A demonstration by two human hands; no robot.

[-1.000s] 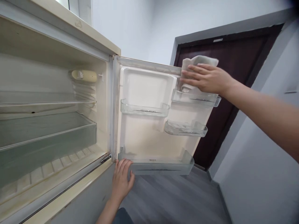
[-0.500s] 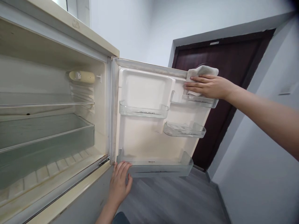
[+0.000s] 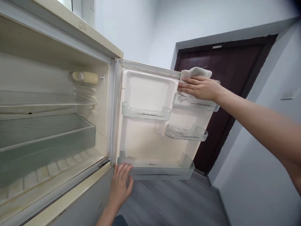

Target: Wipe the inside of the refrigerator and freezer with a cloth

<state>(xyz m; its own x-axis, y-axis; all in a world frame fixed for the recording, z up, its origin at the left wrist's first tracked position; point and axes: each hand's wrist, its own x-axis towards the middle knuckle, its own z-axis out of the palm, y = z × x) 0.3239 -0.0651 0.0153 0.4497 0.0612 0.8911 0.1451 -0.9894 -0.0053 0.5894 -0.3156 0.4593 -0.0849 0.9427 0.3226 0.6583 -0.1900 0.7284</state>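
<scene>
- Overhead, the head view looks at an open fridge door (image 3: 145, 141) with four clear plastic bins on its inner side; the cream liner shows straight through each.
- An upper-left bin (image 3: 145, 113) sits near 12 o'clock of the door's middle, an upper-right bin (image 3: 195, 105) at 2 o'clock, a middle bin (image 3: 185, 134) at 3 o'clock with whitish smears on its wall, and a long bottom bin (image 3: 162, 172) at 6 o'clock.
- At 9 o'clock in the frame, the fridge body holds a glass shelf (image 3: 47, 103) above a translucent drawer (image 3: 47, 139).
- A white cloth (image 3: 196, 72) lies against the door's top edge, just above the upper-right bin, bunched at 12 o'clock of the knuckles.
- With the arm stretched in from 4 o'clock, the right hand (image 3: 199, 88) lies flat on the cloth, fingers straight and pointing to 9 o'clock, pressing rather than clenching.
- From 6 o'clock the left hand (image 3: 121, 185) rises, fingers spread loosely against the bottom bin's left corner, gripping nothing.
</scene>
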